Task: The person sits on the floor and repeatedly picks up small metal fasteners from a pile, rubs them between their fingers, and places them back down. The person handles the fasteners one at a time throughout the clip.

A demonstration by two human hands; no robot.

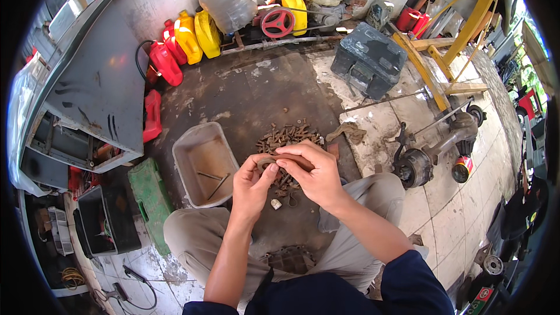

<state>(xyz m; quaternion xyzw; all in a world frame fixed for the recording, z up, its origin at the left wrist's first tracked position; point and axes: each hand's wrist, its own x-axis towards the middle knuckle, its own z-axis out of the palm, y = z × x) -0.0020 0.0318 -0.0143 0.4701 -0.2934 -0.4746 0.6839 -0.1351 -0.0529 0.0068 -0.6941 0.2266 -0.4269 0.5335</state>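
My left hand (249, 189) and my right hand (318, 178) meet in front of me, fingers closed on a small brown, rounded piece (265, 162). Its edge looks curved like a ring, but the fingers cover much of it, so its exact kind is unclear. Just beyond and beneath the hands lies a heap of rusty bolts (286, 136) on the dark floor. To the left stands a grey plastic bin (188, 153) with two long bolts (220, 187) inside. A small whitish piece (276, 203) rests on the floor below my hands.
A green case (149, 189) and an open black box (108, 221) stand left. Red and yellow jerrycans (186, 38) line the wall. A black toolbox (368, 58) sits at far right, with a greasy axle-like assembly (431, 157) nearer. A rag-like brown piece (348, 132) lies beside the bolts.
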